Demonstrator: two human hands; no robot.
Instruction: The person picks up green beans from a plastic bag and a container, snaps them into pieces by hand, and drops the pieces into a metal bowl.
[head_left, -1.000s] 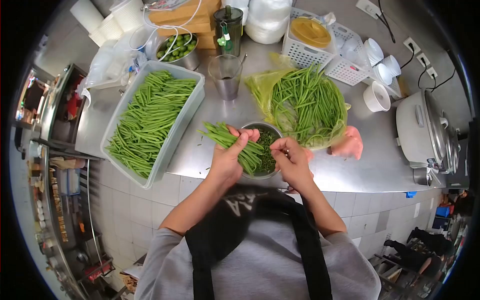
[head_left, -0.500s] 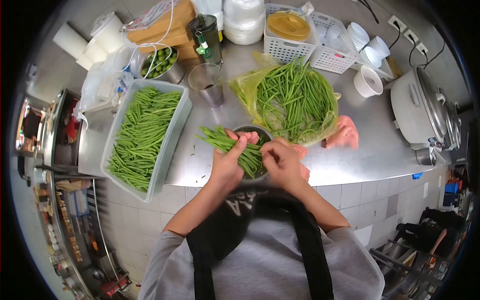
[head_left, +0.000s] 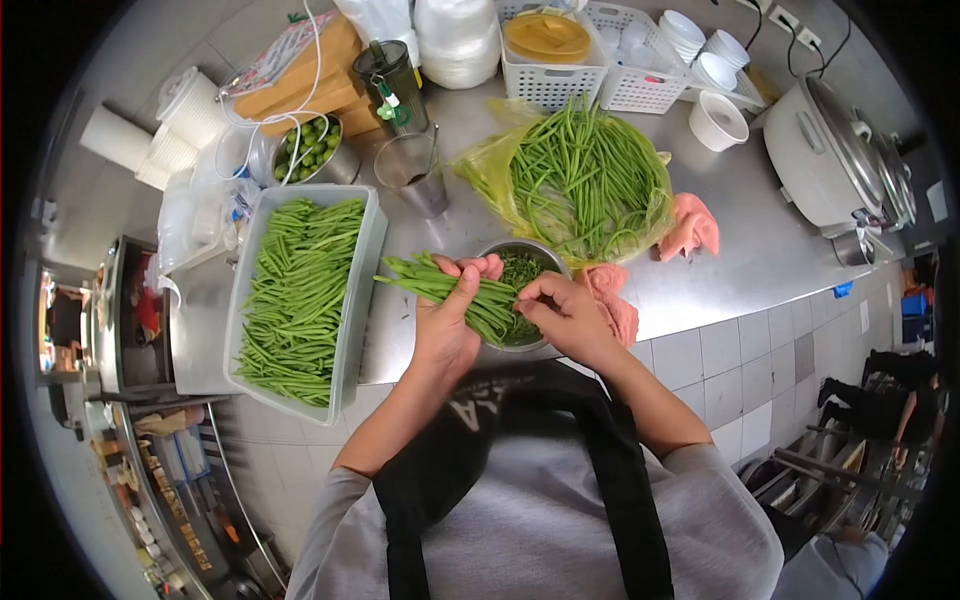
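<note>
My left hand (head_left: 448,320) grips a bundle of green beans (head_left: 425,281) that sticks out to the left over the steel counter. My right hand (head_left: 572,318) pinches the bundle's right end above a small metal bowl (head_left: 545,254) holding green trimmings. A clear plastic tub (head_left: 362,290) filled with trimmed beans lies to the left. Behind the bowl, a heap of green beans (head_left: 585,180) rests on a yellow plastic bag (head_left: 492,172).
A pink cloth (head_left: 695,226) lies right of the bowl. A metal cup (head_left: 412,172), a bowl of limes (head_left: 308,147), white baskets (head_left: 600,72), white bowls (head_left: 716,120) and a rice cooker (head_left: 835,160) stand at the back. The counter edge drops to a tiled front.
My right hand has closed in on the end of the bundle over the bowl. The view has shifted, so the counter appears lower left.
</note>
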